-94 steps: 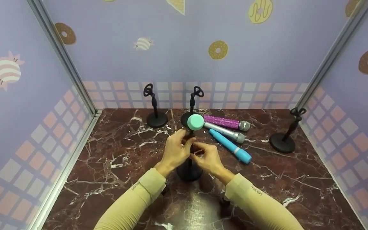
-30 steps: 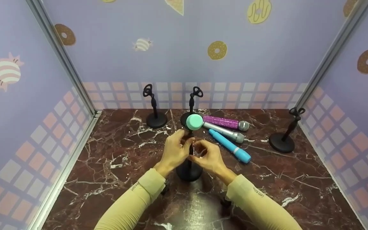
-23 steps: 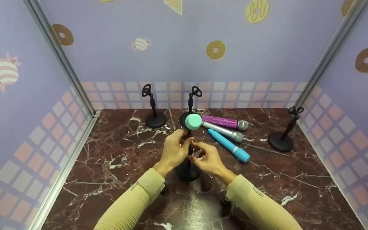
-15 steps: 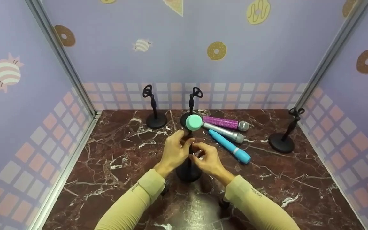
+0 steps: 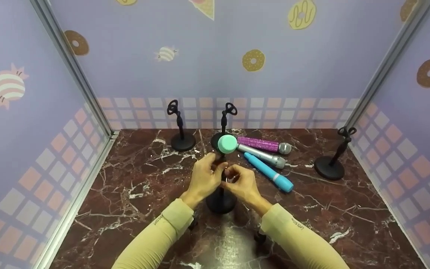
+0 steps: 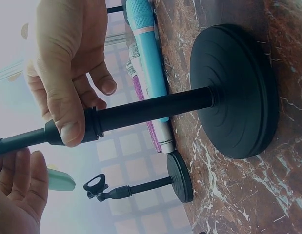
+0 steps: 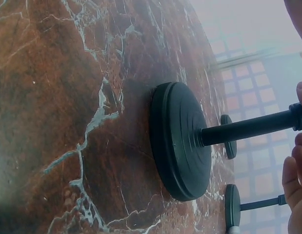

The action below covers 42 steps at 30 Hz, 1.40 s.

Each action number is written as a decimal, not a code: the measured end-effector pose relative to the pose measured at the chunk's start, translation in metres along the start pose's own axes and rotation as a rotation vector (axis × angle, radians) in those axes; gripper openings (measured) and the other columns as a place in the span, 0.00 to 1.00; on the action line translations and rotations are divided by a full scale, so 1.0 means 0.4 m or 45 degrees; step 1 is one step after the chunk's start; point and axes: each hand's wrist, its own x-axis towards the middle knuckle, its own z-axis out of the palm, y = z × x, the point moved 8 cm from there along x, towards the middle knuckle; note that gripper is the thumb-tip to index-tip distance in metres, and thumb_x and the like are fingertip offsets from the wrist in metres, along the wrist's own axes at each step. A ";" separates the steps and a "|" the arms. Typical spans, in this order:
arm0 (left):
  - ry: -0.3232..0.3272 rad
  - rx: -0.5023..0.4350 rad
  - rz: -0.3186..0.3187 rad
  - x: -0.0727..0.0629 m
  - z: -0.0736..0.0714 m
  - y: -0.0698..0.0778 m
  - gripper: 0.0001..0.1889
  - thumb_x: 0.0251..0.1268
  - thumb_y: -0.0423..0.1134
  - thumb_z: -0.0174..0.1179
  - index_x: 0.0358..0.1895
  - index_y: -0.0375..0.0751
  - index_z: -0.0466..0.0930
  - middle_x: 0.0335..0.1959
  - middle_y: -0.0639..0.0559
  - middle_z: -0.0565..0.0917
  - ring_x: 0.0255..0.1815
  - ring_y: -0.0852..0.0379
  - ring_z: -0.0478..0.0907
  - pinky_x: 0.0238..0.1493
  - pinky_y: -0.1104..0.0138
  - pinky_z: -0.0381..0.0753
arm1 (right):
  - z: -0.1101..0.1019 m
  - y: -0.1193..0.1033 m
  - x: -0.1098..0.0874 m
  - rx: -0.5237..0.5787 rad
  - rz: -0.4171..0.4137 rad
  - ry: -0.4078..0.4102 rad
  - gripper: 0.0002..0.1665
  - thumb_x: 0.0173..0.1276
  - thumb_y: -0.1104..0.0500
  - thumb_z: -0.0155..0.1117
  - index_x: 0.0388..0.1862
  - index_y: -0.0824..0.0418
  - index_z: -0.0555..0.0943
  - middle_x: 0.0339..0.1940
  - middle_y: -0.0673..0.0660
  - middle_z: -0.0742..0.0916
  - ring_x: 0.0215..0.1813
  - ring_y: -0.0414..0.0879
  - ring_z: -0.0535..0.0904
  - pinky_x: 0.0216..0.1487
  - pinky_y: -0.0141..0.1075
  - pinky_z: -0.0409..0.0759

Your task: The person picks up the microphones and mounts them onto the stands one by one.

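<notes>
Upright on the marbled table stands a black microphone stand (image 5: 221,203), topped by a mint-green microphone (image 5: 227,144). My left hand (image 5: 204,175) grips the thin upper pole below the microphone; its fingers (image 6: 31,175) lie along the pole in the left wrist view. Just lower, my right hand (image 5: 245,184) pinches the thicker collar (image 6: 72,127) of the stand between thumb and fingers. The round base (image 7: 177,141) sits flat on the table in the right wrist view. The microphone's lower part and its clip are mostly hidden behind my left hand.
Right of the stand lie a purple glitter microphone (image 5: 258,144), a silver microphone (image 5: 261,155) and a blue microphone (image 5: 269,172). Other black stands with bare clips stand back left (image 5: 182,142), back centre (image 5: 224,121) and right (image 5: 329,168). Patterned walls (image 5: 215,82) enclose the table.
The right hand's fingers shift slightly around the collar, their loop widening and narrowing. The left hand keeps its hold, and the stand stays in place.
</notes>
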 end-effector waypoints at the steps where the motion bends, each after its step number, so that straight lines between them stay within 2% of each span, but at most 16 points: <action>1: 0.001 0.005 0.007 0.000 0.000 0.001 0.17 0.81 0.46 0.68 0.40 0.34 0.83 0.33 0.43 0.89 0.33 0.49 0.91 0.37 0.58 0.92 | 0.000 0.001 0.000 -0.001 0.003 -0.002 0.18 0.54 0.60 0.90 0.38 0.61 0.87 0.35 0.64 0.94 0.39 0.63 0.91 0.38 0.29 0.86; 3: 0.003 0.016 0.021 0.000 0.000 0.004 0.17 0.81 0.46 0.68 0.40 0.34 0.83 0.33 0.43 0.88 0.32 0.48 0.90 0.36 0.58 0.91 | 0.000 0.003 0.000 -0.003 0.000 -0.011 0.19 0.54 0.59 0.91 0.38 0.61 0.88 0.35 0.63 0.94 0.40 0.65 0.92 0.39 0.33 0.89; 5: 0.003 0.026 0.024 0.000 0.000 0.004 0.17 0.82 0.47 0.68 0.40 0.34 0.83 0.33 0.43 0.88 0.32 0.49 0.90 0.36 0.58 0.90 | 0.001 0.003 0.000 0.005 -0.017 -0.028 0.19 0.55 0.58 0.90 0.40 0.62 0.89 0.36 0.62 0.94 0.41 0.65 0.92 0.40 0.43 0.93; 8: -0.007 0.023 0.015 0.000 -0.001 0.003 0.19 0.83 0.50 0.66 0.40 0.34 0.84 0.34 0.42 0.88 0.33 0.48 0.90 0.37 0.57 0.91 | 0.004 0.000 -0.001 0.028 -0.069 -0.075 0.21 0.58 0.59 0.88 0.47 0.64 0.90 0.40 0.63 0.95 0.42 0.64 0.93 0.43 0.57 0.94; 10: -0.016 0.013 0.005 0.000 -0.001 0.002 0.21 0.84 0.52 0.65 0.40 0.34 0.85 0.34 0.42 0.89 0.34 0.48 0.91 0.38 0.57 0.92 | 0.007 -0.004 -0.003 0.037 -0.120 -0.108 0.22 0.60 0.61 0.84 0.53 0.66 0.91 0.43 0.65 0.96 0.41 0.62 0.93 0.44 0.61 0.94; 14: -0.027 -0.008 -0.003 0.000 -0.001 0.001 0.17 0.82 0.48 0.68 0.40 0.35 0.85 0.35 0.42 0.90 0.34 0.48 0.92 0.38 0.58 0.93 | 0.011 -0.014 -0.007 0.042 -0.214 -0.155 0.24 0.61 0.65 0.78 0.58 0.66 0.91 0.44 0.64 0.96 0.38 0.61 0.92 0.41 0.59 0.94; 18: -0.044 -0.020 -0.018 -0.001 0.001 0.000 0.09 0.77 0.37 0.71 0.40 0.34 0.85 0.35 0.42 0.90 0.34 0.47 0.92 0.39 0.57 0.94 | 0.015 -0.017 -0.007 0.060 -0.266 -0.162 0.21 0.60 0.68 0.74 0.55 0.65 0.91 0.41 0.64 0.96 0.38 0.66 0.91 0.39 0.56 0.94; 21: -0.063 -0.022 -0.040 -0.002 0.003 -0.003 0.07 0.72 0.33 0.72 0.41 0.33 0.85 0.36 0.41 0.91 0.35 0.46 0.92 0.39 0.56 0.94 | 0.014 -0.017 -0.007 0.058 -0.256 -0.151 0.19 0.60 0.69 0.74 0.52 0.65 0.92 0.40 0.63 0.95 0.39 0.68 0.91 0.39 0.56 0.94; 28: -0.063 -0.032 -0.058 -0.001 0.005 -0.007 0.06 0.69 0.32 0.73 0.41 0.33 0.85 0.36 0.41 0.91 0.35 0.46 0.91 0.40 0.56 0.94 | 0.010 -0.011 -0.003 0.024 -0.147 -0.124 0.17 0.60 0.68 0.79 0.50 0.65 0.92 0.38 0.63 0.96 0.36 0.58 0.92 0.42 0.59 0.94; 35: -0.068 -0.079 -0.063 0.002 0.004 -0.003 0.05 0.67 0.28 0.73 0.41 0.35 0.85 0.37 0.41 0.92 0.35 0.46 0.92 0.40 0.58 0.95 | 0.008 -0.018 -0.001 -0.019 -0.186 -0.103 0.16 0.60 0.68 0.81 0.48 0.65 0.92 0.37 0.62 0.96 0.36 0.60 0.93 0.41 0.60 0.94; 39: -0.068 -0.076 -0.065 0.002 0.004 -0.005 0.05 0.67 0.28 0.73 0.41 0.35 0.86 0.37 0.41 0.92 0.36 0.46 0.92 0.42 0.58 0.95 | 0.006 -0.017 0.002 -0.031 -0.177 -0.122 0.15 0.60 0.66 0.81 0.47 0.65 0.92 0.38 0.62 0.96 0.38 0.60 0.94 0.42 0.57 0.95; 42: -0.071 -0.074 -0.075 0.001 0.004 -0.007 0.05 0.67 0.27 0.73 0.41 0.34 0.86 0.37 0.41 0.92 0.36 0.46 0.93 0.42 0.58 0.95 | 0.007 -0.020 0.001 -0.013 -0.204 -0.152 0.17 0.60 0.66 0.80 0.50 0.65 0.92 0.40 0.63 0.96 0.38 0.61 0.93 0.41 0.55 0.95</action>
